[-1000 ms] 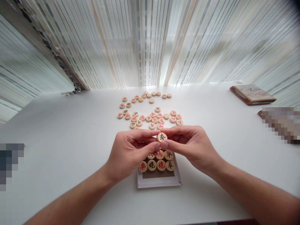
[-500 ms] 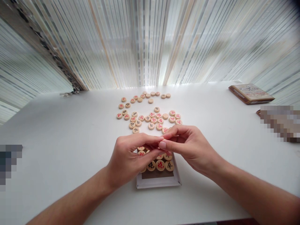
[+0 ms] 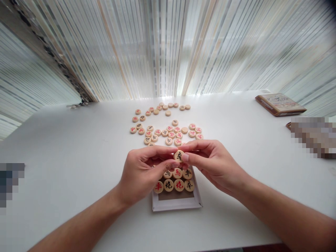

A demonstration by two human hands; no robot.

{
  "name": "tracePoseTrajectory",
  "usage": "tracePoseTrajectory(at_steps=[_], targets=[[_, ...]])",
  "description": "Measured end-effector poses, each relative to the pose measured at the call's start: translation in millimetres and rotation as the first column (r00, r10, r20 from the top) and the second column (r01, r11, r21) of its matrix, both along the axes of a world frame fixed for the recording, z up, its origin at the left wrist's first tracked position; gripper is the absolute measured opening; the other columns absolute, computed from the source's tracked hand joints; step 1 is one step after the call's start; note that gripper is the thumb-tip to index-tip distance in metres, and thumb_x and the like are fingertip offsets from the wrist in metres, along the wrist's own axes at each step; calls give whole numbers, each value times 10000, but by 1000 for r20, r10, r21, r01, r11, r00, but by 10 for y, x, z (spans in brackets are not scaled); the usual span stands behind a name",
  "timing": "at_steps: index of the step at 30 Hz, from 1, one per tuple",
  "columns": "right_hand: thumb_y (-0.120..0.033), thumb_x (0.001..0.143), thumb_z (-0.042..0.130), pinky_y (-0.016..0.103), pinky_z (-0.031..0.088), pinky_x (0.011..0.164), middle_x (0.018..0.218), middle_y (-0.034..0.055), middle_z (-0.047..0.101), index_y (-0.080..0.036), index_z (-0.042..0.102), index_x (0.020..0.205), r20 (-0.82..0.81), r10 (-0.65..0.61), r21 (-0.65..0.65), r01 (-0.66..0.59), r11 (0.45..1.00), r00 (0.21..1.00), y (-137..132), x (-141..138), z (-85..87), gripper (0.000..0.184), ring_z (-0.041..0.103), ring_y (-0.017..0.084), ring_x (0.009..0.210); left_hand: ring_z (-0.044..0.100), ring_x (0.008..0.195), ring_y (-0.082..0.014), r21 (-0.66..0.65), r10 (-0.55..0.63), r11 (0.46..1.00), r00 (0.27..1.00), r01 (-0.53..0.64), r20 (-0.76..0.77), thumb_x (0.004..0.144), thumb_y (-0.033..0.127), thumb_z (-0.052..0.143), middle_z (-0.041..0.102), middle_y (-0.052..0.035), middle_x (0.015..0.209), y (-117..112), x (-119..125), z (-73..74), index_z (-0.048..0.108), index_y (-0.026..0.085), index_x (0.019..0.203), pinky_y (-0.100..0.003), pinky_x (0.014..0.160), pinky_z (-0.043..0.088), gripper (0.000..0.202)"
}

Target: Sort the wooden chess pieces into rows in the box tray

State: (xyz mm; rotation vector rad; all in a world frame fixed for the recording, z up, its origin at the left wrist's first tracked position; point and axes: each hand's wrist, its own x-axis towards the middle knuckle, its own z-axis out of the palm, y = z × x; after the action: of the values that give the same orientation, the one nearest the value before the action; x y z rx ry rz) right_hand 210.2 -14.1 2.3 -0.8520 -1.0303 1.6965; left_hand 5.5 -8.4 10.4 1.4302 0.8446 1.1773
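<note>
A round wooden Chinese chess piece with a black character is pinched between both my hands, its marked face toward me. My left hand grips its left side with thumb and fingers, and my right hand has the thumb on its right edge. Right below them lies a shallow white box tray with a brown bottom. Rows of pieces with red and black characters fill part of it, among them a red-marked piece in the front row. My hands hide the tray's far part.
Many loose chess pieces lie scattered on the white table beyond my hands, some blank side up. A flat box rests at the back right, near a blurred-out object. Behind the table hangs a striped curtain.
The chess piece between my hands has come into view, its black character now facing me. My left hand has shifted slightly left, uncovering more of the pieces in the tray.
</note>
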Motion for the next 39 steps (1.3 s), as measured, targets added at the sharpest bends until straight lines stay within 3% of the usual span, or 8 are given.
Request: tracePoseTrajectory(at_steps=[6,12,19,34,39], targets=[[-196,682,1031,306,678,827,916,54,843,-207,861,946,-15,5,-10,-5,1000,1000,-24,-21,3,315,809,193,853,844,716,-190,29,8,1000,998,-6,-67,820,106,903,881,-53,894,12,-1,19,896,193,1024,-230,690,723,221],[-135,579,1063,255,650,710,817,10,806,-199,787,826,0,-28,-58,28,998,1000,-17,-18,-12,376,778,161,741,862,815,-221,118,-22,992,988,41,-155,865,81,845,882,-67,978,-11,-17,-9,883,179,1086,-262,757,733,245],[-139,621,1043,190,576,619,720,-12,764,-185,762,752,9,-46,-70,47,996,999,-22,-25,20,313,716,113,658,853,785,-200,193,-67,976,985,97,-156,868,76,841,882,-67,932,-20,16,-24,861,161,1050,-246,734,722,201],[-218,604,1061,235,605,611,699,4,757,-181,799,777,5,-26,-43,27,999,1000,-27,-35,21,316,706,132,628,840,776,-177,208,-38,976,987,70,-154,845,78,871,873,-44,887,-34,10,-32,851,165,993,-226,753,711,173],[-211,663,1039,229,593,626,711,4,764,-183,815,817,-3,-6,-26,6,1000,1000,-29,-20,4,274,702,128,650,849,799,-167,181,-57,980,990,80,-129,830,24,870,879,-29,920,-37,6,-40,859,195,1021,-199,765,704,256]])
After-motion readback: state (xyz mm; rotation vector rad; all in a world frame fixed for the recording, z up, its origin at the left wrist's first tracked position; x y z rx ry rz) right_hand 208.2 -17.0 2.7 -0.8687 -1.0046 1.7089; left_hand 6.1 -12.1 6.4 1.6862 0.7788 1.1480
